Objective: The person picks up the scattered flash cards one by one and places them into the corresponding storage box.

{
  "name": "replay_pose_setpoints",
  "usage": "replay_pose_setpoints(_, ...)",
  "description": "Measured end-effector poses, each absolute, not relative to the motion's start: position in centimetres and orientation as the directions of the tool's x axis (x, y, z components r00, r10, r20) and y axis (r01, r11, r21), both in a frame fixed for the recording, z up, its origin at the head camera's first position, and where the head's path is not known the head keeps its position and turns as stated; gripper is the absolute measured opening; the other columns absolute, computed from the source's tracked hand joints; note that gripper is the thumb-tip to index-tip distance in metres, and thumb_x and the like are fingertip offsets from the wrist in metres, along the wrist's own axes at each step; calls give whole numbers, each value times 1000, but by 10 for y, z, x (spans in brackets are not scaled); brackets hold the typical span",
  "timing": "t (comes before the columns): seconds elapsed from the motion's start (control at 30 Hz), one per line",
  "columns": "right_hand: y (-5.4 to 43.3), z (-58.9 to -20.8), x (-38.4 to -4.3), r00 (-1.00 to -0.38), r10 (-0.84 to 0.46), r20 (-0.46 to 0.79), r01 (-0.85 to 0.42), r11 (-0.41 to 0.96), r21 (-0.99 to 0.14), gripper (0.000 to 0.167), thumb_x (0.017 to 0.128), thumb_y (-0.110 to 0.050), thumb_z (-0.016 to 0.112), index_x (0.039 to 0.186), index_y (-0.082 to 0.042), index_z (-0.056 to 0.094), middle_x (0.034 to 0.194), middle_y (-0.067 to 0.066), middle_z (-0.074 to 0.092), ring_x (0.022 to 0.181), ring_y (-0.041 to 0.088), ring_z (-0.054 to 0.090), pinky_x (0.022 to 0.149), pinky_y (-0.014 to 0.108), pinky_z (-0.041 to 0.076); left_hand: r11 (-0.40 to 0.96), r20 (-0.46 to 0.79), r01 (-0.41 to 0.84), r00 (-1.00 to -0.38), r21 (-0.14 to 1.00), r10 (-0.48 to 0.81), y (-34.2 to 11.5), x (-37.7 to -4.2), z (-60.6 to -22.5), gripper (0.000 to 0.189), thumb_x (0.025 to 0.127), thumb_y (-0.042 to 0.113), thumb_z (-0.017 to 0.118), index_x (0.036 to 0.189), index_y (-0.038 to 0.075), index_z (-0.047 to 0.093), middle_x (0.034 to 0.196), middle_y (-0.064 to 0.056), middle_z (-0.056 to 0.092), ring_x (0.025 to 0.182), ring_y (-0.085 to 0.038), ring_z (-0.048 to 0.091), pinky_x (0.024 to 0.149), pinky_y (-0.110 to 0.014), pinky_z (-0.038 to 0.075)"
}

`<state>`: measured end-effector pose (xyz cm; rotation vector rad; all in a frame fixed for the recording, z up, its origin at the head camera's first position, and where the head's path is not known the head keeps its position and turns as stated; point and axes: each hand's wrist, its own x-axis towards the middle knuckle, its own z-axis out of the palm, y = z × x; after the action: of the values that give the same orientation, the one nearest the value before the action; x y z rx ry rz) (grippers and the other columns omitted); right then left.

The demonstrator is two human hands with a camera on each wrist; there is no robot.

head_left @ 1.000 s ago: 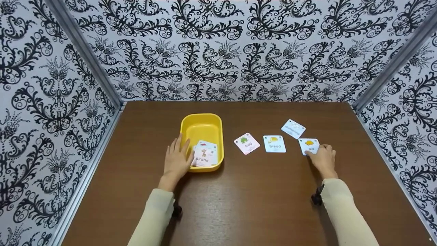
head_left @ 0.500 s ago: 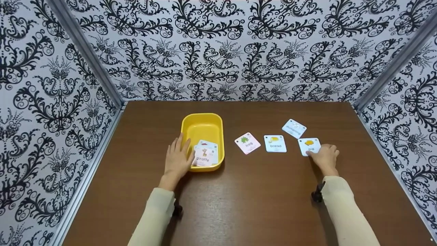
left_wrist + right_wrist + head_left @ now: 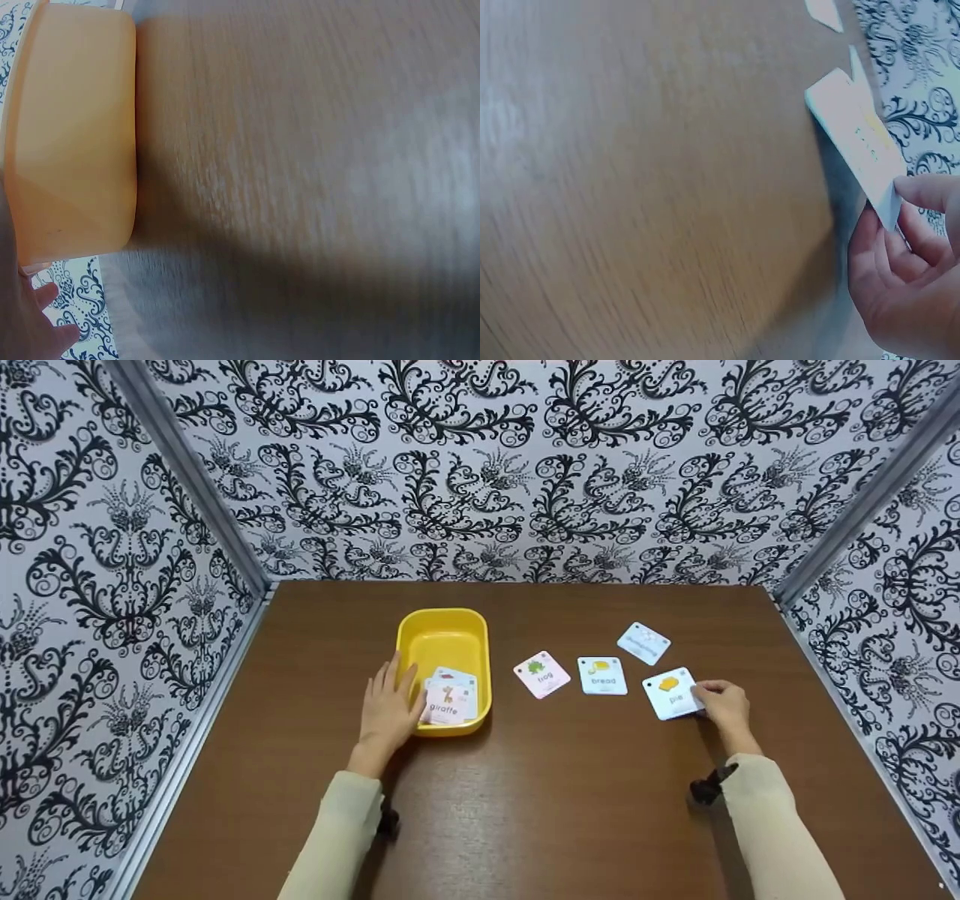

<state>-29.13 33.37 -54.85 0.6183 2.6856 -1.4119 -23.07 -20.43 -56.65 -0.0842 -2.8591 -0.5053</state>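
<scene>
In the head view my right hand (image 3: 724,709) pinches the right corner of a white-blue picture card (image 3: 672,694) printed "pie". The right wrist view has the card (image 3: 859,139) tilted up over the table, thumb on its face and fingers behind. My left hand (image 3: 386,711) rests with spread, fairly straight fingers on the left rim of a yellow tray (image 3: 444,622), its thumb reaching inside. Within the tray lie a "giraffe" card (image 3: 452,705) and another card (image 3: 452,673) partly beneath it. The left wrist view catches the tray's outer wall (image 3: 71,135).
Between tray and right hand lie a pink-edged "frog" card (image 3: 541,675) and a blue "bread" card (image 3: 602,676). Another blue card (image 3: 644,643) lies farther back, its word blurred. Patterned walls (image 3: 480,472) enclose the back and sides of the brown table (image 3: 540,795).
The pie card has come up off the table in my right hand, shifting slightly toward me and turning a little. My left hand and the tray stay where they were.
</scene>
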Motion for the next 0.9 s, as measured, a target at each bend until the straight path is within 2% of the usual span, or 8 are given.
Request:
replay_pose_setpoints(0.1, 333, -545, -290, -908, 305, -287, 391, 377, -839, 41, 98, -22, 58, 128, 7, 57, 104, 4, 59, 75, 1, 58, 65, 17, 55, 938, 240, 99, -971, 333, 17, -204, -230, -566, 55, 102, 41, 44, 148, 12, 48, 163, -17, 27, 145, -41, 33, 119, -61, 28)
replay_pose_setpoints(0.2, 330, -540, -288, -908, 279, -312, 390, 298, -871, 41, 99, -19, 58, 130, 7, 55, 101, -1, 57, 72, -3, 59, 66, 17, 57, 938, 240, 100, -971, 333, 18, -204, -230, -565, 55, 101, 42, 44, 148, 12, 48, 163, -17, 28, 145, -42, 33, 119, -61, 28)
replay_pose_setpoints(0.43, 316, -529, -284, -910, 247, -333, 377, 157, -913, 22, 97, -16, 61, 114, -2, 61, 89, -9, 57, 73, 1, 61, 69, 20, 59, 932, 256, 107, -967, 347, 15, -204, -229, -565, 55, 101, 41, 45, 147, 12, 49, 162, -17, 29, 145, -42, 34, 118, -62, 28)
replay_pose_setpoints(0.5, 311, -527, -283, -910, 237, -340, 376, 128, -918, 19, 97, -15, 61, 112, -4, 61, 90, -8, 56, 74, 1, 61, 70, 21, 60, 932, 261, 109, -965, 347, 16, -204, -229, -565, 55, 100, 41, 45, 147, 12, 50, 162, -17, 30, 144, -42, 34, 118, -62, 29)
replay_pose_setpoints(0.7, 292, -524, -281, -916, 195, -350, 374, 101, -922, 28, 97, -16, 61, 121, -1, 57, 98, -6, 55, 79, 1, 59, 72, 20, 60, 935, 260, 105, -966, 340, 14, -204, -229, -565, 55, 101, 41, 45, 146, 12, 50, 162, -17, 31, 144, -43, 35, 118, -61, 29)
replay_pose_setpoints(0.9, 272, -524, -280, -936, 132, -326, 335, 46, -941, 27, 97, -11, 61, 119, 2, 55, 86, -10, 62, 77, 2, 62, 71, 21, 60, 937, 256, 103, -967, 335, 15, -204, -230, -566, 54, 101, 41, 45, 146, 12, 50, 161, -17, 31, 144, -42, 34, 118, -61, 29)
